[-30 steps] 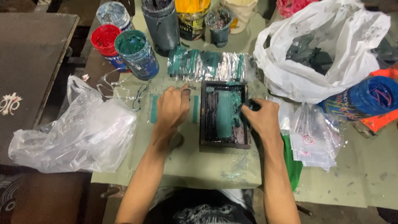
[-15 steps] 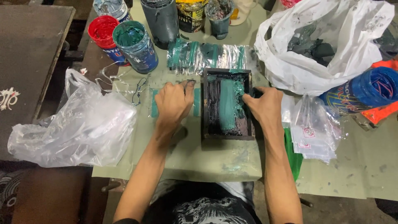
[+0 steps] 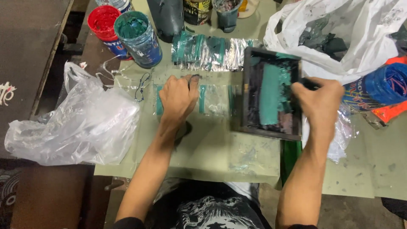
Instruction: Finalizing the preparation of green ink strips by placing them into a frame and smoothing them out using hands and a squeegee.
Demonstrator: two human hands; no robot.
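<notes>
My right hand [image 3: 319, 98] grips the right edge of a small black printing frame [image 3: 271, 91] smeared with teal ink and holds it tilted, its right side raised off the table. My left hand [image 3: 178, 98] presses flat on a clear plastic bag with teal printed bands [image 3: 214, 100] lying on the olive-green table cover [image 3: 220, 148]. Behind it lies a row of clear bags printed in teal [image 3: 210, 51].
A teal ink tub [image 3: 137, 36] and a red ink tub [image 3: 103, 22] stand at the back left, darker containers [image 3: 169, 15] behind. A crumpled clear bag [image 3: 76, 123] lies left; a large white bag [image 3: 339, 34] and a blue tub [image 3: 388, 82] are at right.
The frame has been lifted off the bag and shifted to the right by my right hand, uncovering the printed bag. My left hand stays pressed on that bag.
</notes>
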